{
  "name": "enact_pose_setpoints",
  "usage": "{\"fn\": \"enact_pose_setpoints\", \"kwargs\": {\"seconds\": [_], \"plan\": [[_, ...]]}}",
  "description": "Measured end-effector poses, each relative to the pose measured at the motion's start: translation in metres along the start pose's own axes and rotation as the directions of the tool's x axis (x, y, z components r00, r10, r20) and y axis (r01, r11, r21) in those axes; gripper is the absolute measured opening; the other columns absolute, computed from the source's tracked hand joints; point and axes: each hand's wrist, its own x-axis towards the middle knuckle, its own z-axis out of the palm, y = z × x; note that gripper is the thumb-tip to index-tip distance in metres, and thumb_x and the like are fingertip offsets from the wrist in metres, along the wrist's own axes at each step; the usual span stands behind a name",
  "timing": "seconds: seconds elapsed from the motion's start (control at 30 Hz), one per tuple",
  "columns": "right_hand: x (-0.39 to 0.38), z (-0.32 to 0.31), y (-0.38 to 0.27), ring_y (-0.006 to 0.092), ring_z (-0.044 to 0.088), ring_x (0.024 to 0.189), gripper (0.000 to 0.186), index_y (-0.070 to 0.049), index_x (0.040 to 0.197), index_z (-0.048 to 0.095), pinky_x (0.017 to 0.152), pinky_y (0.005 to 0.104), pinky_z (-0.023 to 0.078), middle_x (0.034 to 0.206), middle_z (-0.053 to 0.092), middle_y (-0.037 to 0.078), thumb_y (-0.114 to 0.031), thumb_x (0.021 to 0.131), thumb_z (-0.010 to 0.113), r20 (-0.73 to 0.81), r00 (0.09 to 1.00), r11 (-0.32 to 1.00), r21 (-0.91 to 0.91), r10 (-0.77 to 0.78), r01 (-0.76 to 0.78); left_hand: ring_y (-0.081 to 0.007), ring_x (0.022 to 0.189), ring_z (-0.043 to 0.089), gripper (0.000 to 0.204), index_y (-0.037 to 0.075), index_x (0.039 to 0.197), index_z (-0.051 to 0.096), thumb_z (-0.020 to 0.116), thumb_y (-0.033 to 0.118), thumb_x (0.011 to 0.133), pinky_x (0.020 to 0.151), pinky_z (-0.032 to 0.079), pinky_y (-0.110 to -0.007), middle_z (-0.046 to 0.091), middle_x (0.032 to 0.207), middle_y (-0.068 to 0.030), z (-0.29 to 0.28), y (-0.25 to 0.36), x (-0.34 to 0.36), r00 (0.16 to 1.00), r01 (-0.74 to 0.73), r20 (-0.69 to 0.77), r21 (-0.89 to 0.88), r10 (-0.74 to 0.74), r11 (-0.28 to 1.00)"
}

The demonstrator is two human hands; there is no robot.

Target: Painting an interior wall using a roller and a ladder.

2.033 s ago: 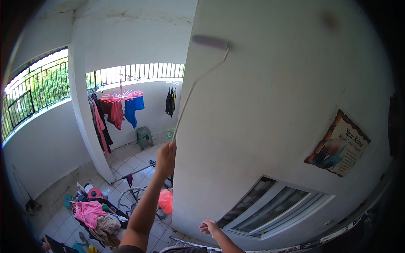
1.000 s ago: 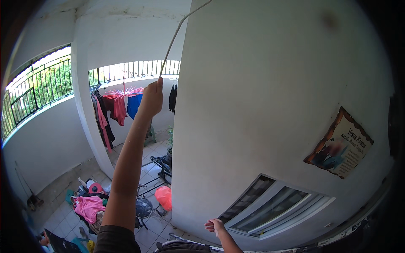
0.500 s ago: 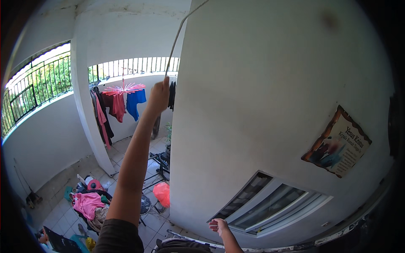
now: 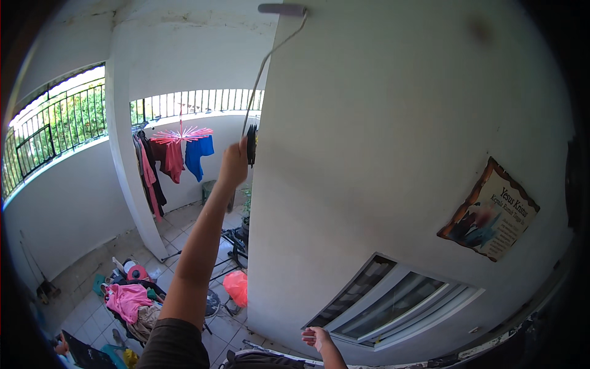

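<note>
My left hand (image 4: 235, 163), at the end of a raised, outstretched arm, is closed round the handle of a paint roller (image 4: 253, 86). The roller's thin, bent rod rises to a greyish cover at the top of the view. That cover reaches over the upper corner of the white wall (image 4: 344, 154), part of it past the wall's edge. Low down, my right hand (image 4: 316, 337) is held with its fingers loosely apart and holds nothing. It is nearest to the lower left corner of the sliding window (image 4: 393, 301).
A decorative plaque (image 4: 490, 212) hangs on the wall at right. Clothes (image 4: 198, 154) hang from a pink rack (image 4: 182, 134) beyond a white pillar (image 4: 126, 160). On the tiled floor are piled laundry (image 4: 129, 301), a red plastic bag (image 4: 236, 285) and a black metal frame (image 4: 230, 255).
My left hand has come down with the paint roller, and the roller's cover now shows at the top. My right hand has shifted slightly left and down.
</note>
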Motion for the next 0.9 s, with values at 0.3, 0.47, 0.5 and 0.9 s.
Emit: {"fn": "enact_pose_setpoints", "kwargs": {"seconds": [0.3, 0.47, 0.5, 0.9], "plan": [[0.000, 0.014, -0.025, 0.0289, 0.067, 0.082, 0.024, -0.007, 0.099, 0.059, 0.067, 0.0380, 0.051, 0.097, 0.070, 0.015, -0.027, 0.091, 0.049, 0.033, 0.998, 0.998, 0.026, -0.056, 0.055, -0.0539, 0.081, 0.057, 0.065, -0.007, 0.076, 0.060, 0.030, 0.044, 0.102, 0.071, 0.049, -0.056, 0.061, 0.081, -0.0334, -0.045, 0.103, 0.162, 0.979, -0.177, -0.076, 0.140, 0.189, 0.974], [0.008, 0.018, -0.025, 0.0277, 0.068, 0.082, 0.024, -0.007, 0.097, 0.060, 0.066, 0.0367, 0.051, 0.096, 0.070, 0.015, -0.028, 0.091, 0.049, 0.036, 0.998, 0.997, 0.054, -0.053, 0.051, -0.0453, 0.069, 0.064, 0.070, -0.008, 0.079, 0.060, 0.026, 0.049, 0.101, 0.064, 0.053, -0.050, 0.062, 0.078, -0.0317, -0.049, 0.154, 0.158, 1.000, 0.029, 0.010, -0.013, -0.029, 0.999], [0.010, 0.024, -0.022, 0.0277, 0.068, 0.082, 0.024, -0.007, 0.097, 0.060, 0.066, 0.0367, 0.051, 0.096, 0.070, 0.015, -0.028, 0.091, 0.049, 0.051, 0.997, 0.998, 0.047, -0.054, 0.052, -0.0430, 0.066, 0.064, 0.071, -0.009, 0.079, 0.059, 0.026, 0.049, 0.101, 0.062, 0.053, -0.048, 0.062, 0.075, -0.0309, -0.052, 0.141, 0.158, 1.000, -0.030, 0.000, 0.037, 0.030, 0.999], [-0.136, 0.148, -0.161, 0.0155, 0.061, 0.089, 0.049, -0.009, 0.109, 0.054, 0.077, 0.0299, 0.046, 0.105, 0.064, 0.009, -0.053, 0.096, 0.039, 0.675, 0.611, 0.693, -0.203, -0.414, 0.692, -0.0065, 0.036, 0.031, 0.050, 0.006, 0.071, 0.044, 0.033, 0.044, 0.102, 0.033, 0.030, -0.027, 0.035, 0.050, 0.0028, -0.089, 0.175, 0.036, 0.937, 0.281, 0.315, -0.422, -0.152, 0.862]]}}
